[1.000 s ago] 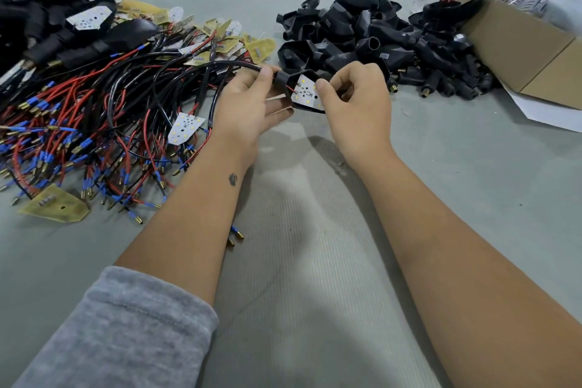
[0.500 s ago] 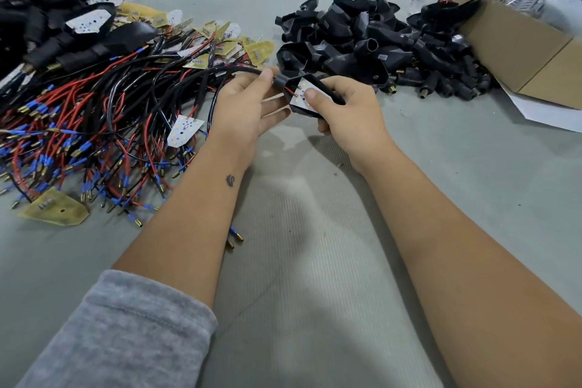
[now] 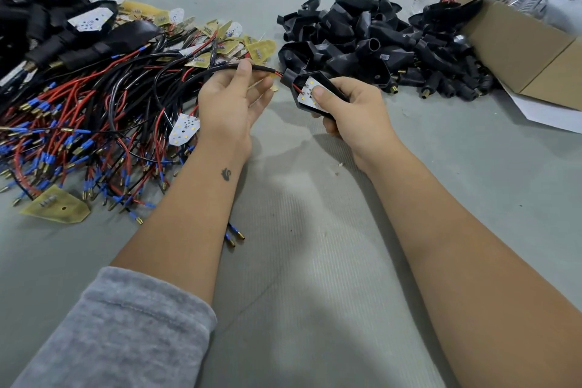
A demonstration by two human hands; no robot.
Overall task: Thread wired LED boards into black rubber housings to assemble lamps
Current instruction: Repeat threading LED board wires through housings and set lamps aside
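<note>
Matt black rubber housing [image 3: 318, 80]; ribbed grey cloth table [image 3: 315, 261]; brown cardboard box [image 3: 516, 50].

Blk housing [image 3: 318, 80]; white LED board [image 3: 310, 94]; red/blk wires [image 3: 94, 123].

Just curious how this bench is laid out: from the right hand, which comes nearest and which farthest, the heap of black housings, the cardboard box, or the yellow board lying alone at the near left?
From the right hand:
1. Heap of black housings, just behind it.
2. Cardboard box, far right.
3. Lone yellow board, near left, beyond the left arm.

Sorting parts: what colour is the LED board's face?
White flat LED board, with yellow dots; head view.
</note>
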